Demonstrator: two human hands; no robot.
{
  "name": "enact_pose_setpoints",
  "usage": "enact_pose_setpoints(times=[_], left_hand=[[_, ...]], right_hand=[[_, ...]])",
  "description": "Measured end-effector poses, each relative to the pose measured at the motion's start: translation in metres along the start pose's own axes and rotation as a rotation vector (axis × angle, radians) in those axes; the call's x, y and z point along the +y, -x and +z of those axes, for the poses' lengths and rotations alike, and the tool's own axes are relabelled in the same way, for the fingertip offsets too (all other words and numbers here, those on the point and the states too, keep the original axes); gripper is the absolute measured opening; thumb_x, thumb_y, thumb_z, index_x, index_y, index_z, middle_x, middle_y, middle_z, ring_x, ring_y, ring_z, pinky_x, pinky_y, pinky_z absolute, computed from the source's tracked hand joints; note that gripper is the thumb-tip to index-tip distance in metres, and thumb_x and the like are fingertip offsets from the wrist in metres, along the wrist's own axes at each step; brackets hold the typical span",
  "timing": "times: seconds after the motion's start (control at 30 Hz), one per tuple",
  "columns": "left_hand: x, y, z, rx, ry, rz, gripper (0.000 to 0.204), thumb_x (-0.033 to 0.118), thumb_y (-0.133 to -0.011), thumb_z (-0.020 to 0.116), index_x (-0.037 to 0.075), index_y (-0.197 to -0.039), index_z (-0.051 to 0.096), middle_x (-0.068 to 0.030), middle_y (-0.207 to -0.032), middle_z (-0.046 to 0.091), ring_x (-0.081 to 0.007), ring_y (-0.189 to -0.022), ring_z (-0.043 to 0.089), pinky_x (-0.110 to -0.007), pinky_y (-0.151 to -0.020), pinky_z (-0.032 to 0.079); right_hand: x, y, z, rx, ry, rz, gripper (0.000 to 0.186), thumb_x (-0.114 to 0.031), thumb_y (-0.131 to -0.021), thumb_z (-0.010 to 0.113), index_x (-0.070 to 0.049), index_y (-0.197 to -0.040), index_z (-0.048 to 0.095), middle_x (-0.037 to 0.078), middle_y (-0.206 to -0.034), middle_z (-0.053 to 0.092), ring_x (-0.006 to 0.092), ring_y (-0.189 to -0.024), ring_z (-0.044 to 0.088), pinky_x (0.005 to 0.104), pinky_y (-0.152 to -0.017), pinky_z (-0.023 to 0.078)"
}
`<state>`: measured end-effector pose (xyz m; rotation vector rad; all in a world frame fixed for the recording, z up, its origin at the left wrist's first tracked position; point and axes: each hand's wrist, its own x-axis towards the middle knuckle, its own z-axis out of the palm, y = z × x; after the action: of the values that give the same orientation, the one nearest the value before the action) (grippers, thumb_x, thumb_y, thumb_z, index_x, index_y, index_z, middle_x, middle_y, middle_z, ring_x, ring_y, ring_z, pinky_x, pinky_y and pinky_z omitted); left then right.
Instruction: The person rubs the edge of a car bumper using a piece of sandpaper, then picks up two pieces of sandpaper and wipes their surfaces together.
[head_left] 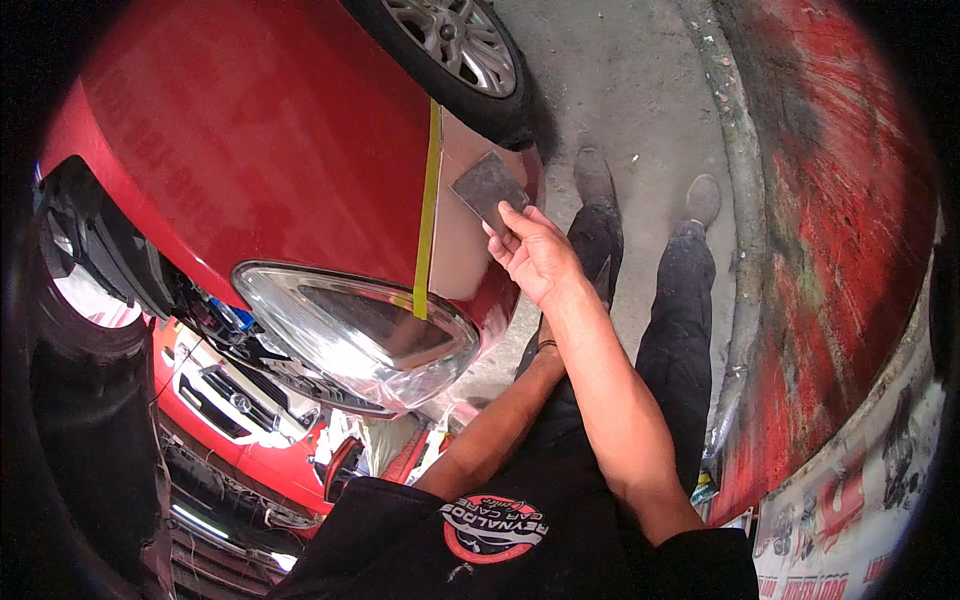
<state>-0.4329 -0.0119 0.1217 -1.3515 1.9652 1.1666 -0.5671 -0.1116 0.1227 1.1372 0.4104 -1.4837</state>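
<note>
My right hand (535, 250) pinches the corner of a dark grey, flat rectangular piece (490, 188) between thumb and fingers. I cannot tell whether it is sandpaper or a spreader. It is held over the pale, dull patch (465, 215) on a red car's front corner, and whether it touches is unclear. Along that patch runs a strip of yellow-green masking tape (428, 210), reaching onto the headlight (360, 320). My left forearm (500, 430) passes beneath the right one, with a thin dark band at the wrist. The left hand's fingers are hidden behind the right forearm.
A front wheel (455, 40) stands beyond the patch, and the red bonnet (250, 130) spreads to the left. My feet are on a concrete floor (640, 110). A curved, red-smeared surface (840, 250) rises at the right. Another red vehicle (230, 400) is at lower left.
</note>
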Motion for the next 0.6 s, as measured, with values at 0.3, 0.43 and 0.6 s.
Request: enact_pose_setpoints(times=[0.3,0.43,0.6], left_hand=[[0.008,0.001,0.000,0.069,0.111,-0.027,0.062,0.038,-0.095,0.076,-0.002,-0.138,0.056,-0.0227,-0.134,0.060,-0.0368,-0.128,0.053,-0.048,-0.112,0.040],[0.010,-0.002,0.002,0.097,0.129,-0.044,0.062,0.037,-0.094,0.080,-0.004,-0.135,0.057,-0.0232,-0.129,0.061,-0.0375,-0.122,0.055,-0.046,-0.108,0.043],[-0.008,-0.004,0.012,0.104,0.011,-0.046,0.060,0.038,-0.095,0.079,-0.004,-0.134,0.057,-0.0224,-0.129,0.061,-0.0377,-0.121,0.056,-0.047,-0.106,0.045]], right_hand=[[0.000,-0.011,-0.001,-0.018,0.027,-0.010,0.018,-0.012,-0.099,0.074,-0.012,-0.112,0.062,0.002,-0.110,0.071,0.0179,-0.100,0.071,0.0302,-0.078,0.059],[-0.001,-0.016,0.000,-0.013,0.059,-0.019,0.016,-0.013,-0.100,0.073,-0.013,-0.112,0.062,0.002,-0.109,0.071,0.0172,-0.100,0.071,0.0294,-0.078,0.059],[-0.006,-0.017,0.005,-0.057,0.099,-0.025,0.015,-0.013,-0.100,0.073,-0.013,-0.110,0.062,0.001,-0.109,0.071,0.0163,-0.096,0.070,0.0296,-0.079,0.059]])
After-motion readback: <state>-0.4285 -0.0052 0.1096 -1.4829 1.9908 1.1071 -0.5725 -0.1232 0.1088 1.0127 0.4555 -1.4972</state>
